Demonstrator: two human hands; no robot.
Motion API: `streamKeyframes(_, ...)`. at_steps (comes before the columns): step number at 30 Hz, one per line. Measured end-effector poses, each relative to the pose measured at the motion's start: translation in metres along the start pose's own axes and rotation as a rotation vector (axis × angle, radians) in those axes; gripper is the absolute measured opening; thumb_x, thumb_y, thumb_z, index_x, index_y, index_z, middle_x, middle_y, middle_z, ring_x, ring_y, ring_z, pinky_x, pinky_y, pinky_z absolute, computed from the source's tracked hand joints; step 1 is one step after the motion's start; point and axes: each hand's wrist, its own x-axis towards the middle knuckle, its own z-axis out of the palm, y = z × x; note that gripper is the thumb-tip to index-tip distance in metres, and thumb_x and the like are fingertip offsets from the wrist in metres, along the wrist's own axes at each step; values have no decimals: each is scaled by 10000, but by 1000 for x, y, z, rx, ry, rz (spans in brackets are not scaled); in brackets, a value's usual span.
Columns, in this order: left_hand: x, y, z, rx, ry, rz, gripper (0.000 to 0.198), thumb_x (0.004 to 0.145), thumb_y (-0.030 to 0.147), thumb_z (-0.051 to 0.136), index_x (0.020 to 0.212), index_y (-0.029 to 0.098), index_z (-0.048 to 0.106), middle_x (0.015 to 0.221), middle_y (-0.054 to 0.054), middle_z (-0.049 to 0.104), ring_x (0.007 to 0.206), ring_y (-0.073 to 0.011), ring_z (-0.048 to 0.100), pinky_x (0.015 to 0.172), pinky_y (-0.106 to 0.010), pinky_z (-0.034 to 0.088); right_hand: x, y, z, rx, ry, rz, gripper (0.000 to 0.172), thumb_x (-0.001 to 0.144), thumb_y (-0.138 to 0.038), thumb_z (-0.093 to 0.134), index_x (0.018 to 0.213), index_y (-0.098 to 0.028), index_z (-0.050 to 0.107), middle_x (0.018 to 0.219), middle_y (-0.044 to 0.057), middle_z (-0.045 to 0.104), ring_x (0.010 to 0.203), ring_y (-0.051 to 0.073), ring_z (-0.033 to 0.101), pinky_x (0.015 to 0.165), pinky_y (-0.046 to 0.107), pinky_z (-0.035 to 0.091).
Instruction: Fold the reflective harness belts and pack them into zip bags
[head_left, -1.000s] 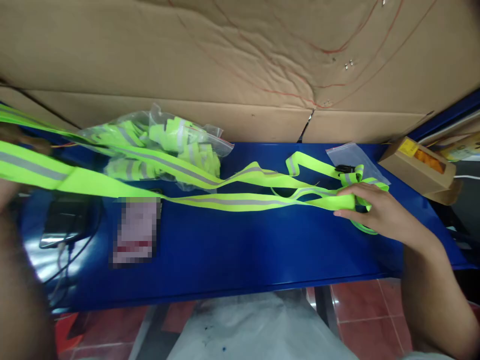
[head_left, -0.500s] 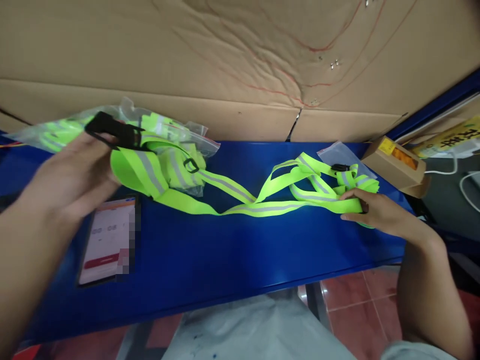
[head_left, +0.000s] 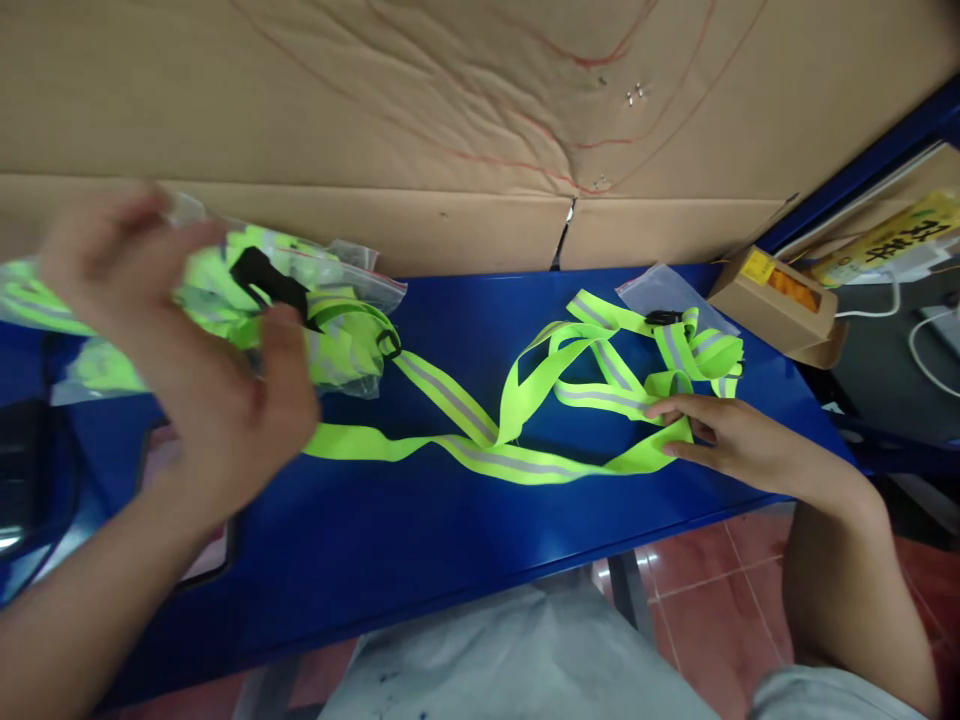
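Note:
A fluorescent yellow-green strap [head_left: 525, 465] with a grey stripe lies in loops across the blue table. My right hand [head_left: 705, 430] pinches the strap near its right-hand bundle. My left hand [head_left: 217, 370], slightly blurred, is raised at the left with its fingers apart, in front of the strap's left end. A black buckle [head_left: 270, 285] shows just beyond its thumb, on the strap and over clear bags [head_left: 345, 265] of similar straps. A small black slider [head_left: 389, 343] sits on the strap beside the bags.
A phone [head_left: 217, 555] lies partly hidden under my left forearm. On the right are a small cardboard box [head_left: 780, 305], an empty clear bag [head_left: 660, 290] and white cables. Cardboard [head_left: 480, 230] stands along the back of the blue table [head_left: 420, 540]. A black object [head_left: 22, 470] is at far left.
My left hand has let go of the black buckle and opened, shifting right in view. The strap's front part hangs lower toward the table's front edge. My right hand has moved slightly left with the strap.

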Motion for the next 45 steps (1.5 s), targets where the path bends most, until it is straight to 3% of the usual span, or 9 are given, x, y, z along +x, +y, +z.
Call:
streamKeyframes(4,-25,87,17,-60,-488,580,350,955,140,610,1304,151,595,1226,-107,638,1120,-234,606,980,-392,481,-3,-9,3,37,-16,-48,384,1004,-474,608,1352,-312,611,1085,26,739,712,134,626,633,257,454)
streamKeyframes(8,-59,136,42,-88,-821,632,512,974,426,664,1366,112,566,1256,-120,663,1082,-257,623,920,-391,474,-4,-13,1,101,23,-106,343,1007,-460,617,1301,-285,641,950,8,730,676,121,603,635,254,455)
streamKeyframes(10,-65,142,46,-67,-917,618,306,985,384,651,1190,156,641,1064,-61,689,935,-235,628,842,-387,467,-5,-12,0,103,48,-106,332,1001,-458,631,1279,-278,651,933,4,733,670,118,597,634,251,454)
streamKeyframes(14,-55,133,33,-141,-920,575,137,1001,196,589,864,206,591,803,12,594,743,-178,574,736,-351,441,-6,-8,1,78,62,-76,334,998,-479,631,1270,-290,670,1096,22,750,753,130,640,689,257,473)
streamKeyframes(20,-57,112,-5,122,-575,801,79,934,101,642,890,168,647,716,2,590,657,-184,529,672,-372,408,1,-3,4,85,-5,-14,355,1000,-586,576,1040,-260,712,945,-2,746,799,162,680,718,266,463)
streamKeyframes(29,-78,86,-42,502,-716,714,291,874,-58,561,1035,125,719,895,-60,710,810,-231,656,701,-383,490,2,30,6,-310,191,143,327,986,-511,576,1206,-293,681,1211,37,756,931,275,752,696,325,508)
streamKeyframes(34,-85,85,-47,221,-711,554,115,990,155,599,1072,147,678,964,-66,727,859,-223,686,692,-358,496,-3,-31,23,-666,469,12,352,1029,-386,547,1351,-287,648,1319,65,708,842,255,743,540,309,430)
streamKeyframes(37,-76,78,-57,92,-632,508,182,960,86,606,1128,142,645,1055,-86,732,966,-236,684,800,-365,519,2,-87,39,-728,591,-146,294,1031,-258,564,1291,-192,683,1230,93,737,958,258,722,694,338,501)
streamKeyframes(45,-56,24,-55,118,-973,289,547,959,76,477,1493,194,501,1346,-103,680,1222,-252,636,1032,-420,486,52,-166,120,-457,325,-636,563,1031,-483,578,1484,-150,550,1502,111,595,1315,279,581,1076,449,512)
